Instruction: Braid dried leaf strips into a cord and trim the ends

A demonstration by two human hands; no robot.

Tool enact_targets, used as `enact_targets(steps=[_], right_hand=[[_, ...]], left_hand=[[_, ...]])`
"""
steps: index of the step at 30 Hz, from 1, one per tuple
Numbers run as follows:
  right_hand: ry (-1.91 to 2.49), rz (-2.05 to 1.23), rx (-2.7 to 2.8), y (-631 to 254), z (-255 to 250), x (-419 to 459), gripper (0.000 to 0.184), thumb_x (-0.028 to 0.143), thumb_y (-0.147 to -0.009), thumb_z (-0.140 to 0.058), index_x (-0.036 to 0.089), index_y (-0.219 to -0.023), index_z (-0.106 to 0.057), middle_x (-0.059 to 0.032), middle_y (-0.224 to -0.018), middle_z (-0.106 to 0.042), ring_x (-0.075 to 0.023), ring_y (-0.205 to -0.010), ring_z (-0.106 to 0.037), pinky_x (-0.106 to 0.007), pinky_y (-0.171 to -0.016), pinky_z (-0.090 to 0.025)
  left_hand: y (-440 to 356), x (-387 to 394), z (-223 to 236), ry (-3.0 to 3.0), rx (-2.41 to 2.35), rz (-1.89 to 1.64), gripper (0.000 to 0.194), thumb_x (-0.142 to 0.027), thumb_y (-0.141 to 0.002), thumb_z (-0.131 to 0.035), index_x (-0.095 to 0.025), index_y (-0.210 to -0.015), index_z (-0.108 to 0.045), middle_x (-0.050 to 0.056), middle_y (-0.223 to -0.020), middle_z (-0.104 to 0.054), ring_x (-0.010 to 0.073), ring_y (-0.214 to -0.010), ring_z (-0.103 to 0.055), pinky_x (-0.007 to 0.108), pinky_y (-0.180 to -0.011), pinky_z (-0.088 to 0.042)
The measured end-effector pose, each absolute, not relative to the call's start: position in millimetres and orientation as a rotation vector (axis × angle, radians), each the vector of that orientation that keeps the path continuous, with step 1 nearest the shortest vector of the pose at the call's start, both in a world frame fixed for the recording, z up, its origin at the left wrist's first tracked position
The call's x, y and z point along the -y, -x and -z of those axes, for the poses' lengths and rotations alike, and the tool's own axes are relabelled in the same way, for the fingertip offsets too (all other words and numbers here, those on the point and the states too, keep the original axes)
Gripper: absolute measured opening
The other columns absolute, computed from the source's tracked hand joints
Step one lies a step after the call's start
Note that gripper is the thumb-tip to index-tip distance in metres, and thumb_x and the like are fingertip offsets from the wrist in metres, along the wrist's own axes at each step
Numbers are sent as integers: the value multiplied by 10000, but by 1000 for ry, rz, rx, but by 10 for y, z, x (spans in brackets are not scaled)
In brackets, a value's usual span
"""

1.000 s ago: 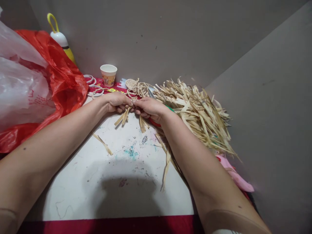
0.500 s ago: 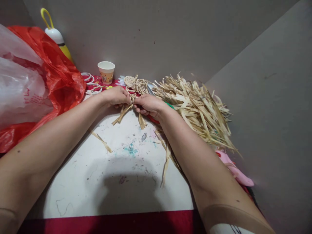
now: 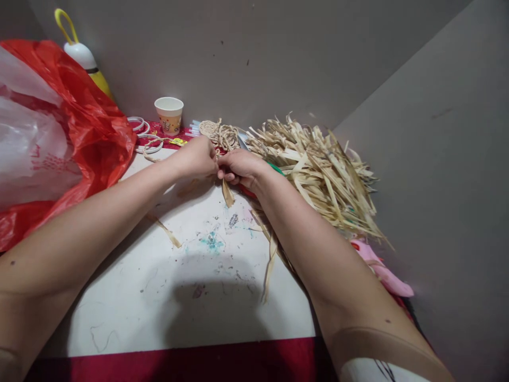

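My left hand [image 3: 202, 157] and my right hand [image 3: 243, 167] meet at the far side of the white board, both closed on the end of a braided straw cord. Out from under the right fingers hangs a loose straw strip [image 3: 228, 195], pointing down toward the board. Just behind the hands lies the finished-looking coil of braided cord [image 3: 226, 137], with a flat round coil [image 3: 207, 128] beside it. The back of my left hand hides its fingertips and most of the part being gripped.
A large pile of dry straw strips [image 3: 318, 175] lies right of my right arm. Stray strips [image 3: 270, 265] rest on the white board [image 3: 131, 302]. Behind stand a paper cup [image 3: 169, 118], white rings [image 3: 139, 124] and a yellow bottle [image 3: 81, 55]. A red plastic bag [image 3: 95, 127] fills the left.
My left hand has turned over, its back now facing up and its wrist raised. The straw strip that hung below it is now out of sight. The view has shifted slightly.
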State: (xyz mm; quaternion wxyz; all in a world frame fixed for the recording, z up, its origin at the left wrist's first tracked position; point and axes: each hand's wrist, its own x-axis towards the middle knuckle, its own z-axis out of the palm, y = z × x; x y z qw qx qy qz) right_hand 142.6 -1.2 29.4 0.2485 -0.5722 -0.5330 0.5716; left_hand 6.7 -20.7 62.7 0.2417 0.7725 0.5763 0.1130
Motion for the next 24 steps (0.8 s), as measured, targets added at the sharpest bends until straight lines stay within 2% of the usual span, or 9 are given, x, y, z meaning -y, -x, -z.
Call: enact_targets(steps=[4, 6, 8, 11, 13, 17, 20, 22, 24], right_hand=[[1519, -1579, 1431, -1437, -266, 6, 303, 87, -767, -510, 160, -483, -431, 4, -418, -483, -41, -312, -324, -199, -329, -142], [1506, -1565, 1454, -1439, -256, 15, 337, 71, -756, -497, 163, -445, -406, 18, -386, -437, -37, -300, -299, -202, -334, -137], [1514, -1545, 1488, -1444, -254, 25, 343, 54, -743, -493, 163, -428, -411, 27, -367, -407, -35, -296, -278, -205, -337, -140], [1496, -1560, 1507, -1455, -265, 23, 313, 69, -743, -528, 160, -455, -448, 36, -375, -411, -33, -308, -272, -203, -338, -148], [1463, -1616, 1486, -1465, -278, 14, 278, 93, -758, -547, 156, -495, -480, 41, -389, -414, -29, -314, -262, -198, -334, -140], [1419, -1716, 1422, -1486, -301, 3, 226, 104, -779, -535, 147, -559, -513, 47, -402, -409, -27, -316, -237, -181, -322, -132], [1397, -1759, 1410, -1508, -304, -1, 248, 107, -783, -546, 153, -549, -478, 44, -418, -419, -22, -325, -244, -169, -320, -132], [1375, -1798, 1436, -1528, -299, -11, 266, 120, -790, -555, 152, -541, -467, 46, -421, -412, -17, -330, -247, -161, -323, -137], [1357, -1835, 1468, -1552, -293, -28, 263, 132, -790, -569, 148, -546, -470, 47, -427, -414, -15, -335, -251, -158, -325, -136]], left_hand=[[-233, 377, -577, -2291, -1708, -287, 241, -238, -701, -627, -135, -897, -722, 90, -815, -689, 223, -905, -621, 261, -779, -424], [-259, 415, -583, -2332, -1695, -260, 239, -224, -711, -615, -141, -909, -720, 104, -855, -696, 237, -938, -622, 266, -791, -424], [-221, 402, -633, -2311, -1600, -181, 203, -218, -693, -634, -140, -858, -724, 98, -797, -689, 232, -879, -631, 263, -749, -428], [-68, 288, -741, -2112, -1380, -80, 143, -240, -668, -682, -138, -759, -722, 62, -650, -644, 183, -715, -615, 246, -649, -415], [43, 175, -766, -1954, -1361, -204, 153, -265, -703, -665, -127, -747, -714, 48, -601, -608, 142, -631, -580, 241, -606, -399], [122, 9, -621, -1676, -1531, -612, 128, -224, -754, -605, -121, -777, -677, 24, -585, -566, 102, -577, -539, 233, -589, -408], [50, -1, -466, -1437, -1436, -558, 61, -163, -748, -591, -134, -718, -636, 15, -610, -578, 99, -604, -574, 223, -617, -434], [-9, 22, -412, -1296, -1303, -487, 124, -120, -762, -540, -136, -657, -605, 19, -627, -592, 97, -607, -592, 220, -626, -442], [-42, 43, -408, -1212, -1231, -461, 195, -85, -773, -495, -134, -598, -565, 11, -595, -574, 71, -525, -545, 209, -579, -419]])
